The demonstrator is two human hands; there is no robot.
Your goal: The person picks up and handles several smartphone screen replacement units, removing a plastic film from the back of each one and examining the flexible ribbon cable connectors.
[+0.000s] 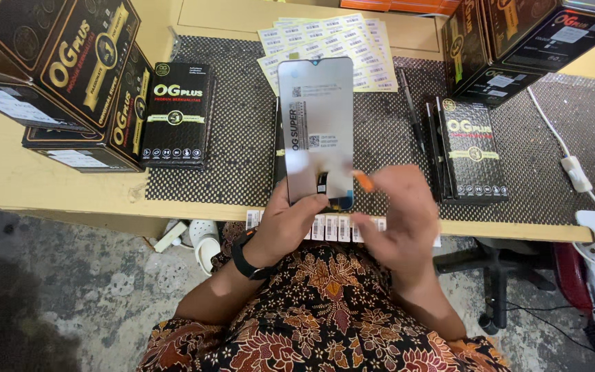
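Holding a phone screen panel (pixel 315 131), left hand (pixel 290 224) grips its bottom edge.

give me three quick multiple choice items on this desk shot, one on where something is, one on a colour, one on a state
1. Where do the sheets of barcode stickers lie?
A. at the far side of the mat, behind the raised panel
B. on the floor
C. on the stack of boxes

2. What colour is the small piece at the fingertips of the right hand?
A. green
B. orange
C. white

3. How is the phone screen panel placed?
A. flat on the mat
B. inside a box
C. held up by the left hand

Answers:
1 A, the sheets show just beyond the panel's top edge.
2 B, the orange tab sticks out by the fingers.
3 C, the left hand grips the panel's lower end above the mat.
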